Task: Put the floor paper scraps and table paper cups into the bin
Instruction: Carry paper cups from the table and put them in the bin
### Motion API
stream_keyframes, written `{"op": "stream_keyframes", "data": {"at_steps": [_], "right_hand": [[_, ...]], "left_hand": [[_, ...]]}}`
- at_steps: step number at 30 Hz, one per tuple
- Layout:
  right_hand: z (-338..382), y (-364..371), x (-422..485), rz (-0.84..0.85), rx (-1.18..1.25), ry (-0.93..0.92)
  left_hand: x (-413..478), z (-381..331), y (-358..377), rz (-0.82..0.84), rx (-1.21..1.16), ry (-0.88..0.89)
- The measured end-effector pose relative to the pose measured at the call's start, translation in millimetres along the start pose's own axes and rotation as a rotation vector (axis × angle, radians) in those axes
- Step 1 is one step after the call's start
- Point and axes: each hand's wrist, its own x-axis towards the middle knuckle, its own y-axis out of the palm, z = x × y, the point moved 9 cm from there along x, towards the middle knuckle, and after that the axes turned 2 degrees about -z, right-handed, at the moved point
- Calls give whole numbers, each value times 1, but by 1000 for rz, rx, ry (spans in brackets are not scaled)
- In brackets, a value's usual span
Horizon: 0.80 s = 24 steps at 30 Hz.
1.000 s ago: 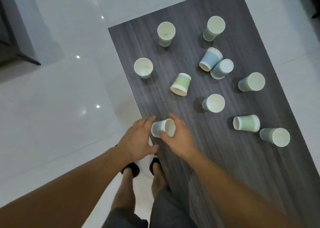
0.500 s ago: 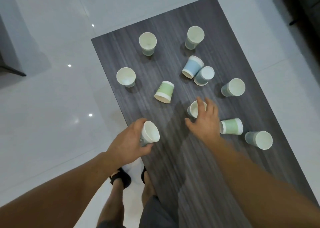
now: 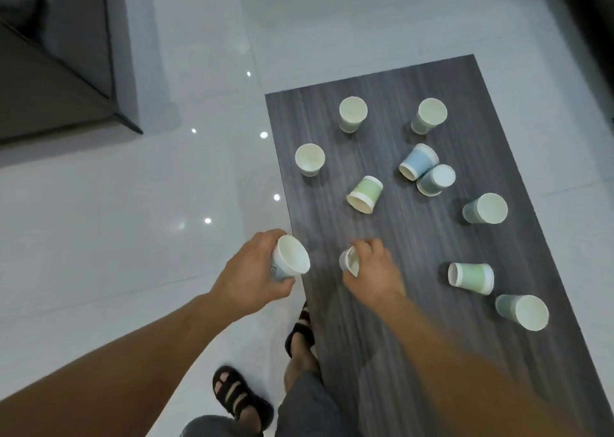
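Note:
My left hand (image 3: 251,275) grips a white paper cup (image 3: 291,259) at the table's near left edge, its mouth tilted up and to the right. My right hand (image 3: 373,272) holds a second paper cup (image 3: 350,261) just to the right, over the dark wooden table (image 3: 415,353). Several more paper cups stay on the table: upright ones at the back (image 3: 353,113) (image 3: 428,115) and left (image 3: 309,158), a green one on its side (image 3: 364,193), two blue ones touching (image 3: 418,161) (image 3: 436,179), and others at the right (image 3: 485,208) (image 3: 471,278) (image 3: 523,311). No bin or paper scraps are in view.
Glossy white floor tiles (image 3: 116,237) lie to the left of the table. A dark piece of furniture (image 3: 56,71) stands at the upper left. My feet in black sandals (image 3: 239,396) stand at the table's near left corner.
My right hand closed round the cup in the table's middle and drew it back toward the left hand. The left hand kept its cup. The camera view shifted left.

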Motion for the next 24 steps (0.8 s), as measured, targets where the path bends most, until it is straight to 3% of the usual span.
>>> {"op": "stream_keyframes", "data": {"at_steps": [6,13,19,24], "right_hand": [[110,-15,-46,15,-58,-183],[291,-10,-144,-11,-247,-584],[444,59,-260,70,-412,-934],[526,137,-361,202,-540,-1200]], "left_hand": [[-81,38,-58,-101,-50,-119],[-251,126,-152,-446,-145,-287],[-436,215,-197,-742,-300,-526],[-561,262,-198,-959,-339,-710]]}}
